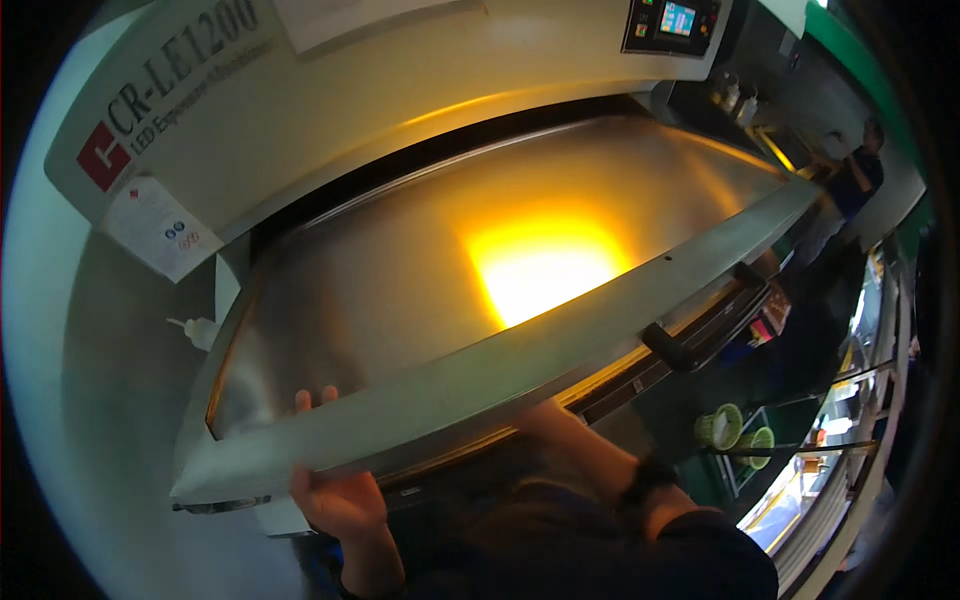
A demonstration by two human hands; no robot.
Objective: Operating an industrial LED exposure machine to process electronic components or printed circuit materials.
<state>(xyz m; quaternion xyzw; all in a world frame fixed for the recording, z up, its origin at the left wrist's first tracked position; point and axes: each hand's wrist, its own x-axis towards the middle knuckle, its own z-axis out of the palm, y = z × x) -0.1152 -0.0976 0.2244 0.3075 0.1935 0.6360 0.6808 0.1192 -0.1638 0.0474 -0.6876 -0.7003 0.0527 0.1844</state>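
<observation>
Where visible, hands (pixel 345 505) half-curled under frame (pixel 480 370)

**Amber glare burns out the metal panel** (pixel 500 255)

A yellow reflection clips to white; the corners are dim. Cool light washes the far left; shadow fills the lower middle. Fisheye distortion bows edges within a black rim; the person (pixel 860 180) at right looks soft.

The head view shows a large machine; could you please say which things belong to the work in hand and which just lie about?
Apparently in the work:
pale machine frame, left hand at its front edge, right hand partly hidden beneath
reflective panel inside it

Apparently just lying about:
white spouted bottle
green baskets
white bottles at upper right
</observation>
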